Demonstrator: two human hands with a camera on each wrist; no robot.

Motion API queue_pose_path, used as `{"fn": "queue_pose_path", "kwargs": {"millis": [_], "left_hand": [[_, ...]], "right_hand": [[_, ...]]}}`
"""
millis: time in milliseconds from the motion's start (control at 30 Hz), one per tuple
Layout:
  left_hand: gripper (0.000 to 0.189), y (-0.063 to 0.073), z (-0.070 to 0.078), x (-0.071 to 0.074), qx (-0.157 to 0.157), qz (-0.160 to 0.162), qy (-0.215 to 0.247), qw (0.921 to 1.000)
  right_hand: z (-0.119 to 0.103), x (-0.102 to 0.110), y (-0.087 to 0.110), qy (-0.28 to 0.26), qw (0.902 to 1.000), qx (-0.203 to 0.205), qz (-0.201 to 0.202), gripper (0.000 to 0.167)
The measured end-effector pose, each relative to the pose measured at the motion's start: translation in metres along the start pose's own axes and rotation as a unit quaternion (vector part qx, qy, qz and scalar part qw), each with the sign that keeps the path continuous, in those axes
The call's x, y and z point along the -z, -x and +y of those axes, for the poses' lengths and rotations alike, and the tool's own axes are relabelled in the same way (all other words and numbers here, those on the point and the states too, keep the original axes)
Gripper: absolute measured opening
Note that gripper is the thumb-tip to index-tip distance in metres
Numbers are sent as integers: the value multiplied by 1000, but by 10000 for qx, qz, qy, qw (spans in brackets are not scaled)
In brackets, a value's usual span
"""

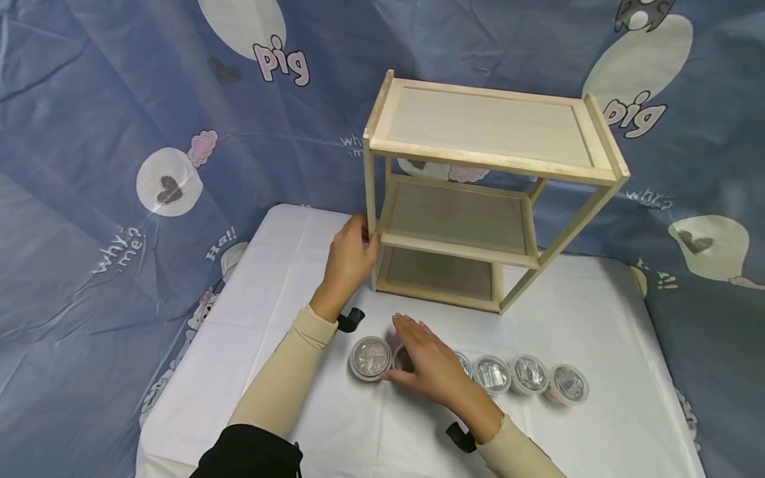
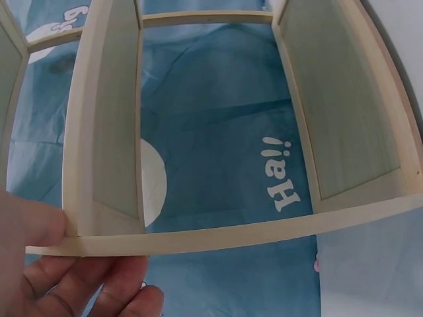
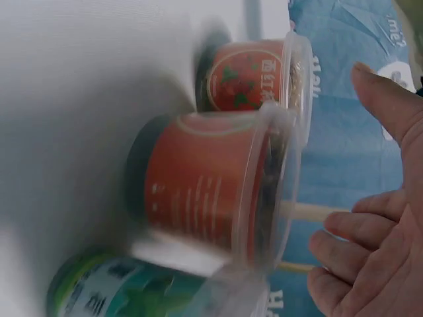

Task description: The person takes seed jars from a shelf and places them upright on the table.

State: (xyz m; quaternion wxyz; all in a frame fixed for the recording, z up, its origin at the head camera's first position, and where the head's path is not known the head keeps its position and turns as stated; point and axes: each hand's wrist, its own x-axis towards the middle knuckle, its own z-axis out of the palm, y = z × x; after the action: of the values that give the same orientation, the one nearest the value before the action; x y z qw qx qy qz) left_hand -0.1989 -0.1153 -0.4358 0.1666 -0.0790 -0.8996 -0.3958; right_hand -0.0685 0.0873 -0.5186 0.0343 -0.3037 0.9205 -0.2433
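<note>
A light wooden three-tier shelf (image 1: 490, 126) stands at the back of the table. My left hand (image 1: 348, 259) grips its front left post (image 2: 218, 239), thumb on one side and fingers on the other in the left wrist view. Several small round tubs with clear lids form a row in front of the shelf. Over the row's left part hovers my right hand (image 1: 435, 366), fingers extended, near the leftmost tub (image 1: 370, 358) and partly hiding the ones beside it. In the right wrist view, a red-labelled tub (image 3: 198, 178) sits between another red tub (image 3: 244, 76) and a green-labelled tub (image 3: 145, 290).
White cloth (image 1: 323, 411) covers the table. Farther right in the row are more lidded tubs (image 1: 530, 375), the end one (image 1: 568, 385) nearest the table's right side. A blue printed curtain (image 1: 179, 86) hangs behind and beside the table.
</note>
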Motion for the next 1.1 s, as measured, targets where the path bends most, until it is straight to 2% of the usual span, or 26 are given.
{"fn": "queue_pose_path", "kwargs": {"millis": [133,233,367,467,567,767,833,967,1100], "left_hand": [[20,4,-2,1,134,-66,40,9999],[31,13,-1,3,173,-98,5,9998],[52,33,4,5,-89,-40,-420,9991],[63,55,10,5,-501,-7,-874,9949],[70,81,16,4,-972,-98,-1248,9874],[76,134,22,-1,-1738,-301,-1436,9738],[77,150,23,-3,-1888,-445,-1465,9700],[80,178,26,-6,-2065,-932,-1601,9607],[84,203,27,-6,-1999,-1451,-1792,9523]], "right_hand": [[3,6,12,7,9998,-16,211,102],[6,11,24,17,9993,1,384,102],[11,17,41,142,9978,-97,636,101],[13,22,53,279,9961,-208,805,101],[14,25,65,380,9946,-296,923,101],[14,31,88,503,9911,-408,1160,101],[14,32,96,602,9893,-416,1264,101],[14,32,112,811,9849,-455,1459,101],[13,27,129,965,9812,-568,1570,102]]}}
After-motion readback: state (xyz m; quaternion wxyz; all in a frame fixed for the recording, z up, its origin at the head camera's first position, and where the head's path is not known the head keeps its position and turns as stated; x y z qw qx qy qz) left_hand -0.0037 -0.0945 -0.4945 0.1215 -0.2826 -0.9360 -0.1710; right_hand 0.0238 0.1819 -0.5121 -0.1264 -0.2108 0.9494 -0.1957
